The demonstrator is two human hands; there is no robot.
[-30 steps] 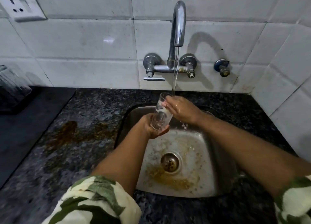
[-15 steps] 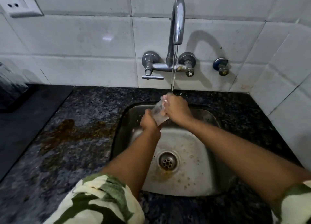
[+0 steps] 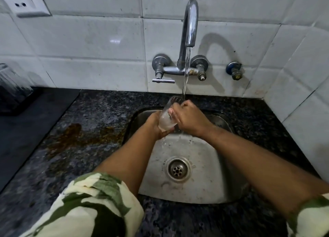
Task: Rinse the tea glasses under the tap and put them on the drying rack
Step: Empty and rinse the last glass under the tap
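Tea glass [image 3: 166, 118]: clear, wet, tilted with its mouth toward the far wall, held over the far part of the steel sink [image 3: 204, 188] under the running tap [image 3: 190, 23]. Left hand [image 3: 156, 125]: fingers curled round the base from below. Right hand [image 3: 189, 120]: fingers bent over the rim, touching the glass.

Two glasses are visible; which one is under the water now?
The glass held by both hands over the sink, beneath the tap. The other glass stands at the far left, untouched.
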